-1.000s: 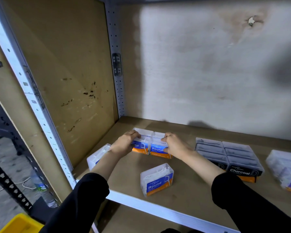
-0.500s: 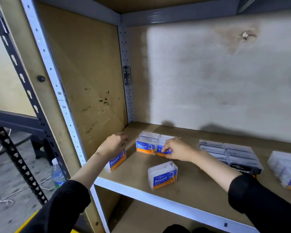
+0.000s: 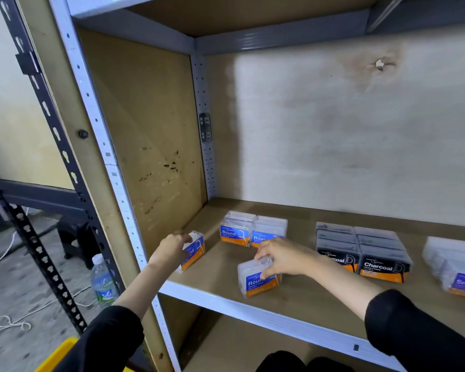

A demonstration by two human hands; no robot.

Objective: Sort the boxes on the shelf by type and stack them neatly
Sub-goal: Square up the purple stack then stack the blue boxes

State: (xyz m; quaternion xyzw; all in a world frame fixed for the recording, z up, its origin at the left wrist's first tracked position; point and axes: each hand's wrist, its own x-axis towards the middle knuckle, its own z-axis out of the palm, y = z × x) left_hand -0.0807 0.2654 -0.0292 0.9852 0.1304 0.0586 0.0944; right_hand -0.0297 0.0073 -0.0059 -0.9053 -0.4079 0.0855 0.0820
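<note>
On the wooden shelf (image 3: 301,296) lie small clear boxes with blue and orange "Round" labels. My left hand (image 3: 171,248) grips one such box (image 3: 195,252) at the shelf's left end, next to the side panel. My right hand (image 3: 279,256) grips another "Round" box (image 3: 255,281) near the front edge. Behind it, two rows of "Round" boxes (image 3: 253,230) stand side by side. To the right sits a neat block of black "Charcoal" boxes (image 3: 365,248). At the far right lie clear boxes with purple labels (image 3: 457,264).
The shelf's metal front rail (image 3: 253,312) runs below the boxes. A white upright post (image 3: 110,167) and brown side panel (image 3: 145,135) close the left. A water bottle (image 3: 102,283) stands on the floor at left, with a yellow bin (image 3: 57,353) below.
My right hand left the back "Round" rows and came forward onto the loose box near the front edge. My left hand stays on the box at the left end. The camera tilted up.
</note>
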